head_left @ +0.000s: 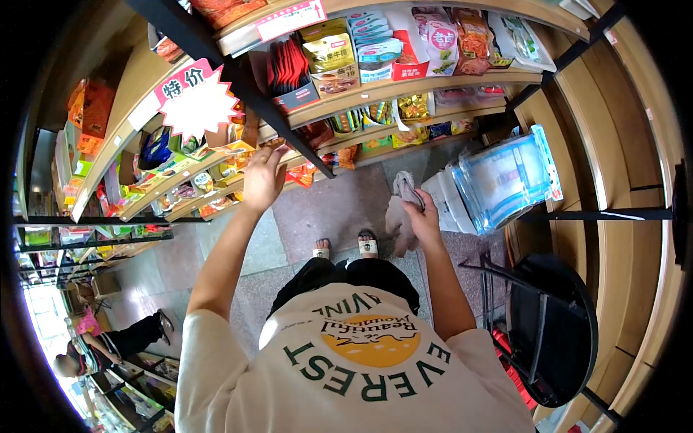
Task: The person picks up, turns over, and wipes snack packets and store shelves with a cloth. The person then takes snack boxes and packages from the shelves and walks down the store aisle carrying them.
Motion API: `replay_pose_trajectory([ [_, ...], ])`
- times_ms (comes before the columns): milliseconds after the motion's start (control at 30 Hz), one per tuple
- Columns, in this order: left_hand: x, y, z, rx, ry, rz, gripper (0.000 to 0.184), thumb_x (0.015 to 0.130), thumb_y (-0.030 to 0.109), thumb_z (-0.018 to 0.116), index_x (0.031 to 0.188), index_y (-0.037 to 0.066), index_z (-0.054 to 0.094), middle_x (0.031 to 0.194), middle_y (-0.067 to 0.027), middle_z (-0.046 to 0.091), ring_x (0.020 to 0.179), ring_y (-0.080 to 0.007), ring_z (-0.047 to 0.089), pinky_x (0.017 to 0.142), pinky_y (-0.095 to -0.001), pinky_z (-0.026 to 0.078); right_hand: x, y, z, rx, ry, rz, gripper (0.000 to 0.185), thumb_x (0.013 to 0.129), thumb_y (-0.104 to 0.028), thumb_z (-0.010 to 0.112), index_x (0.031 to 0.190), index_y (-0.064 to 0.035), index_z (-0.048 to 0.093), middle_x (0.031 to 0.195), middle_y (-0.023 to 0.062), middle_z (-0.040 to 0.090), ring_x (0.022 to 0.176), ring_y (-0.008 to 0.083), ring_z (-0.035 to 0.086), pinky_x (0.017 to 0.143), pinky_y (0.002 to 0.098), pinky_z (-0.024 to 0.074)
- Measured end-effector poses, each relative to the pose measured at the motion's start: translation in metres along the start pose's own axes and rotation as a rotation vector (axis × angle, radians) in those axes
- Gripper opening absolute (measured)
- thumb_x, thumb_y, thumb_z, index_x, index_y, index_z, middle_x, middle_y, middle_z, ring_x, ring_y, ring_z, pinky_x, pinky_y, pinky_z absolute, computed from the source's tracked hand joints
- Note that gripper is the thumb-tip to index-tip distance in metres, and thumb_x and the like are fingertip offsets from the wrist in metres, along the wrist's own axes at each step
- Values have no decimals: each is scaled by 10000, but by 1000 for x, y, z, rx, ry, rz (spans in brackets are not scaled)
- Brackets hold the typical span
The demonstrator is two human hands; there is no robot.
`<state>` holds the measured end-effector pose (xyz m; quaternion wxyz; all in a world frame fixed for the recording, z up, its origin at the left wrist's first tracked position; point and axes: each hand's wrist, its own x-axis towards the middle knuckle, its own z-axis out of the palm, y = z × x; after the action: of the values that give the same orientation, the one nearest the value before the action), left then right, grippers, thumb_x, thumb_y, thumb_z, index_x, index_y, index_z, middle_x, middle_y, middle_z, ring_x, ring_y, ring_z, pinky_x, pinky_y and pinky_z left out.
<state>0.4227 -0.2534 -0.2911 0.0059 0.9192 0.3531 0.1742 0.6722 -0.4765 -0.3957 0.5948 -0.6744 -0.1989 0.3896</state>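
Note:
My left hand [265, 177] reaches up to the edge of a lower snack shelf, its fingers bent together beside small packets. What lies at the fingertips is too small to make out. Close by are an orange snack box [241, 136] and a red packet [302, 174]. My right hand [424, 216] is closed on a crumpled grey cloth [401, 209], which hangs down over the floor in front of the shelves. Part of the cloth sticks up past the thumb.
Stacked shelves [404, 88] of packaged snacks curve ahead, with a black post [253, 90] between sections. Clear-and-blue plastic packs [505, 180] stand at the right. A black folding stool [552, 328] leans nearby. Another person [119, 345] is at the far left.

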Motion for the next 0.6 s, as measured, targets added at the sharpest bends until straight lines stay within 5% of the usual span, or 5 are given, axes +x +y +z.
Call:
replay_pose_trajectory([
  [67, 23, 7, 14, -64, -53, -126, 176, 727, 245, 604, 669, 80, 628, 554, -126, 563, 615, -275, 580, 562, -379, 462, -2, 3, -9, 56, -46, 4, 422, 710, -103, 638, 1093, -31, 475, 991, 86, 546, 907, 155, 508, 793, 259, 399],
  [167, 59, 16, 17, -70, -199, -118, 320, 757, 346, 584, 656, 45, 615, 593, -135, 585, 510, -286, 562, 491, -371, 441, -8, 5, -16, 38, -57, 11, 438, 726, -108, 618, 1129, -34, 463, 1036, 95, 532, 934, 165, 497, 824, 267, 383],
  [267, 61, 36, 31, -246, -241, -100, 253, 770, 263, 580, 868, 33, 609, 638, -124, 604, 622, -287, 591, 586, -358, 460, -11, 7, -18, 65, -37, -37, 444, 750, -113, 594, 1162, -38, 445, 1078, 95, 513, 969, 175, 482, 853, 272, 360],
  [367, 29, 80, 51, -500, -194, 52, 583, 747, 226, 605, 1237, 49, 345, 1084, -225, 500, 992, -333, 502, 841, -386, 405, -17, -18, -9, 151, -18, 48, 402, 800, -131, 542, 1179, -47, 435, 1116, 85, 488, 1024, 171, 447, 875, 267, 338],
  [600, -16, 172, 77, -630, -190, 26, 509, 742, 188, 597, 1185, 29, 402, 1135, -246, 457, 1058, -362, 450, 872, -361, 389, -6, -14, 36, 434, -27, 12, 343, 844, -112, 485, 1174, -44, 422, 1085, 52, 493, 985, 125, 448, 853, 255, 350],
])
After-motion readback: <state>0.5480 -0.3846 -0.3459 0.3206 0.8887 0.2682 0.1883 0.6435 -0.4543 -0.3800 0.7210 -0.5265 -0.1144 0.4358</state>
